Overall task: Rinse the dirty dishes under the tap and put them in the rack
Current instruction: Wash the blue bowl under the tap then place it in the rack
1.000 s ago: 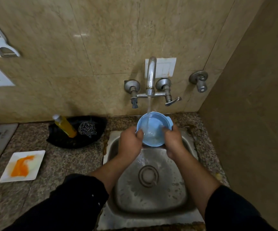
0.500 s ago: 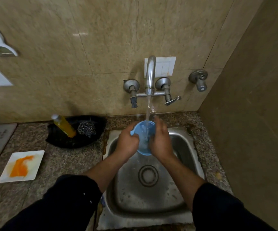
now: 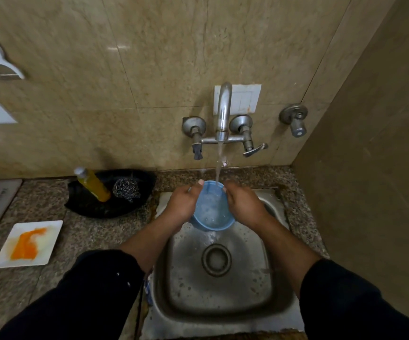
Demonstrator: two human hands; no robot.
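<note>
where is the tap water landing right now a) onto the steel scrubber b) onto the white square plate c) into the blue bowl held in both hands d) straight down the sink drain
C: the water stream from the tap falls into the blue bowl, which the left hand and right hand grip by its sides above the sink.
</note>
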